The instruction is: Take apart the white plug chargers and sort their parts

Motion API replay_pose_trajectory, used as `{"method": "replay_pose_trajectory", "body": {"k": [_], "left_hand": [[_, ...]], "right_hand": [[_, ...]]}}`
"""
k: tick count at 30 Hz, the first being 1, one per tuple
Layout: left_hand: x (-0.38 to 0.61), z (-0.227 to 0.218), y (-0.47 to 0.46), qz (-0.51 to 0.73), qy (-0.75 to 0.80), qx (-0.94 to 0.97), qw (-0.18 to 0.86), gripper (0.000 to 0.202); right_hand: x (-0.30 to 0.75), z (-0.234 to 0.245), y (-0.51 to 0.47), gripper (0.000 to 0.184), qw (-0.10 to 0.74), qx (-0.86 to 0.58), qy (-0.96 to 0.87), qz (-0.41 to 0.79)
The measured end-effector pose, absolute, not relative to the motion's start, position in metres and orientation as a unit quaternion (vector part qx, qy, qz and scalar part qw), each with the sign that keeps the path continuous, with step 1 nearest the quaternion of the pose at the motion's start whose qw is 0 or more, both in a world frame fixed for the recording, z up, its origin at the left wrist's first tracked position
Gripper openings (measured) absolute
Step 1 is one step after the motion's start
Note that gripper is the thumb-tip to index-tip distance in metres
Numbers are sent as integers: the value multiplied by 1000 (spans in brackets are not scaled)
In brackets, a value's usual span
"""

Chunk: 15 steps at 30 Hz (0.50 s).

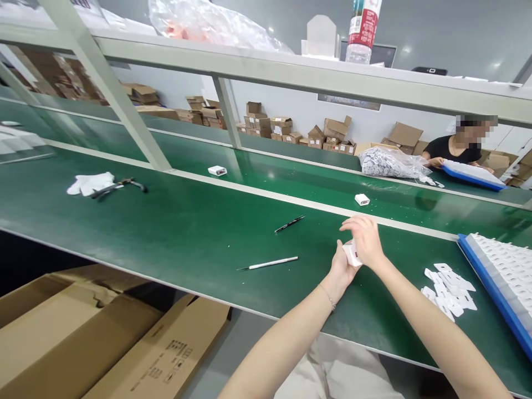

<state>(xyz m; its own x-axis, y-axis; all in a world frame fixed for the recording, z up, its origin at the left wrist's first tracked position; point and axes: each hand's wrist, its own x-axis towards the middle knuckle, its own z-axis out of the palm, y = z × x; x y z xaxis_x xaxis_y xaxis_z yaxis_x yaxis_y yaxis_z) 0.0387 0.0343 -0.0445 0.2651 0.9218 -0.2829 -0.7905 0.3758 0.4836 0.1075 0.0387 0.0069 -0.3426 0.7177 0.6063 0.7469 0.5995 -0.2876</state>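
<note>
Both my hands meet over the green belt around a small white block. My left hand cups it from below with the fingers curled round it. My right hand closes over its top and right side, fingers bent. A white pen and a black pen lie on the belt just left of my hands. A loose pile of small white flat pieces lies to the right, beside a blue-edged white tray.
Two more white blocks sit farther along the belt. White gloves with pliers lie at far left. Another person works at the back right by a plastic bag. Cardboard boxes stand below the belt's near edge.
</note>
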Motion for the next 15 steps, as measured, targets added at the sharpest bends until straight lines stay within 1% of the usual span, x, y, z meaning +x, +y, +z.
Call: {"method": "replay_pose_trajectory", "body": {"k": [2, 4, 5, 6, 8, 9, 10, 11, 13, 15], "left_hand": [[30, -48, 32, 523, 250, 94, 809, 44], [26, -49, 30, 518, 236, 69, 819, 52], [26, -48, 30, 515, 231, 60, 823, 53], [27, -47, 29, 510, 226, 54, 828, 53], [28, -45, 28, 493, 220, 49, 841, 52], [28, -45, 27, 481, 217, 49, 848, 52], [28, -45, 26, 471, 216, 50, 854, 51], [27, -45, 25, 462, 216, 51, 859, 50], [26, -47, 24, 449, 222, 56, 864, 48], [24, -49, 24, 438, 234, 63, 866, 47]], "right_hand": [[122, 13, 39, 55, 382, -473, -794, 0], [139, 20, 35, 42, 374, -477, -795, 32], [147, 23, 31, 34, 349, -470, -809, 58], [153, 24, 26, 39, 311, -460, -827, 89], [161, 23, 15, 71, 229, -436, -859, 139], [162, 21, 11, 82, 198, -426, -870, 150], [162, 18, 6, 84, 181, -419, -877, 149], [160, 15, 3, 77, 180, -414, -881, 140], [155, 8, -1, 58, 190, -405, -885, 125], [151, 3, -2, 47, 209, -399, -885, 119]]}}
